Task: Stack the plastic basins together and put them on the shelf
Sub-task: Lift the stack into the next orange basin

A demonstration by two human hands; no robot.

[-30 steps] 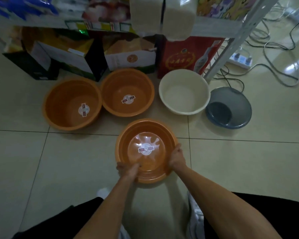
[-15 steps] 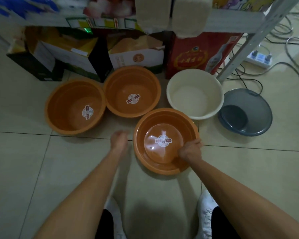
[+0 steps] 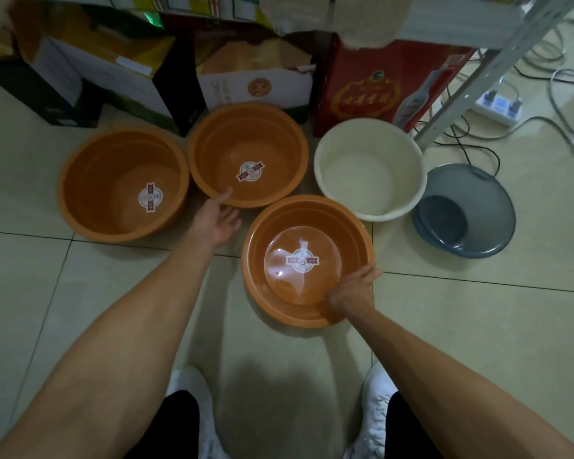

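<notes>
Four basins sit in a row on the floor (image 3: 80, 309): the leftmost basin (image 3: 123, 185) at 10 o'clock, the second basin (image 3: 247, 154) at 12, the third basin (image 3: 370, 168) at 1, the tilted basin (image 3: 464, 210) at 2. The nearest basin (image 3: 307, 260) lies before them; boxes (image 3: 256, 81) stand behind.

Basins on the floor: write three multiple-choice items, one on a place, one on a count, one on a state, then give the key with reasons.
1. Where does the grey basin lie?
A. right of the cream basin
B. left of the orange basins
C. on the shelf

2. How many basins are orange?
A. two
B. three
C. five

3. What is the right hand doing?
A. hanging free
B. holding a box
C. gripping the rim of the near orange basin

Key: 1 A, it lies tilted on the floor at the far right. 2 B, the near one plus two behind it. 3 C, its fingers are curled over the rim, while the left hand is open by the middle orange basin.
</notes>
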